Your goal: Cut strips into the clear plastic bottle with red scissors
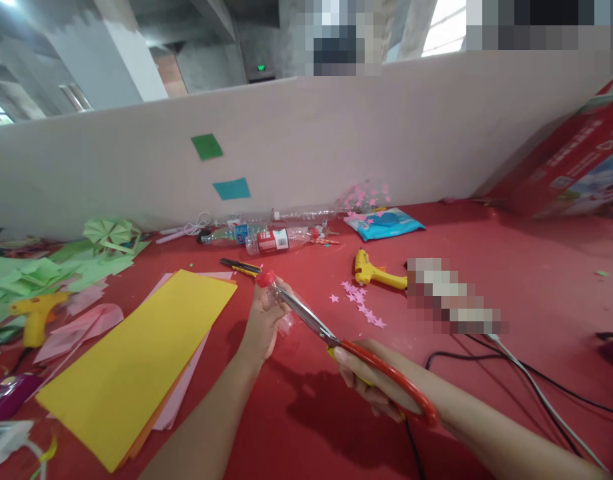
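My left hand is wrapped round a clear plastic bottle piece with a red cap, holding it above the red table. In my right hand is a pair of scissors with orange-red and yellow handles. The blades point up and left, their tips reaching the bottle piece beside the cap. Whether they are cutting the plastic cannot be made out. Just beyond my left hand lies a yellow and black utility knife. Pink paper stars are scattered right of the bottle piece.
Yellow paper sheets are stacked at left, near green paper pieces and a yellow glue gun. Another glue gun lies at right with cables. Plastic bottles and a blue packet lie before the white partition.
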A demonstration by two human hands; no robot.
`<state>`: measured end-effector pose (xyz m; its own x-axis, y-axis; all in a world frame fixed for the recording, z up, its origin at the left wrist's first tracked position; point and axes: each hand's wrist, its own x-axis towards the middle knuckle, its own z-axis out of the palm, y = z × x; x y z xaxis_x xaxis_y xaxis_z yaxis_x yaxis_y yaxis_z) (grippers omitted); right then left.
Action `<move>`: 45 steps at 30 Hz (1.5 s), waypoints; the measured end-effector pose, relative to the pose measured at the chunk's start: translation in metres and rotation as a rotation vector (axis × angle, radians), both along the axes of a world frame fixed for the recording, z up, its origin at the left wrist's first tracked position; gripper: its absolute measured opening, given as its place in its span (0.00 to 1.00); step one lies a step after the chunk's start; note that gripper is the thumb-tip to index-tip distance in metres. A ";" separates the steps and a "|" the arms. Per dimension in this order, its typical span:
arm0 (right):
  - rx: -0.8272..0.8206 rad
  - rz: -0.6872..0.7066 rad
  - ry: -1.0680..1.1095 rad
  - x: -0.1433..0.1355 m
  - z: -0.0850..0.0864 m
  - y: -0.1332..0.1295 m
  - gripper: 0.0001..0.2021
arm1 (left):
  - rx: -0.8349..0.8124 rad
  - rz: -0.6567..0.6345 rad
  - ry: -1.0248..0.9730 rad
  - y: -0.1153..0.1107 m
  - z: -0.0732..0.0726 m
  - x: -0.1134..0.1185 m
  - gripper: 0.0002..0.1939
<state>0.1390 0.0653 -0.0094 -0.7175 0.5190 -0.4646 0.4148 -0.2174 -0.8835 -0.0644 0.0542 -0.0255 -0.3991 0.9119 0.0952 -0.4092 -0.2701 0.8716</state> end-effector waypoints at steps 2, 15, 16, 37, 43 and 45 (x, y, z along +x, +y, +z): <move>0.021 -0.013 0.006 -0.001 -0.001 0.000 0.25 | -0.005 0.015 -0.002 0.000 -0.001 0.000 0.22; 0.020 -0.067 -0.039 -0.005 -0.001 -0.002 0.27 | -0.050 -0.023 -0.015 -0.001 -0.004 0.012 0.21; 0.017 -0.071 -0.050 -0.005 0.000 -0.002 0.27 | -0.050 -0.031 -0.022 -0.001 -0.003 0.012 0.21; 0.044 -0.004 -0.050 -0.002 0.000 0.002 0.26 | -0.071 -0.145 -0.228 0.004 -0.001 -0.003 0.15; 0.116 -0.043 -0.073 0.004 0.004 0.008 0.26 | 0.000 0.050 -0.294 0.011 0.004 -0.026 0.11; 0.174 -0.107 -0.145 0.004 0.004 0.014 0.25 | -0.016 0.048 -0.355 0.010 0.003 -0.033 0.11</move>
<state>0.1434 0.0791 -0.0051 -0.5862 0.6697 -0.4559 0.5229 -0.1171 -0.8443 -0.0978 0.0641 -0.0221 -0.4472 0.8915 -0.0716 -0.6744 -0.2836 0.6817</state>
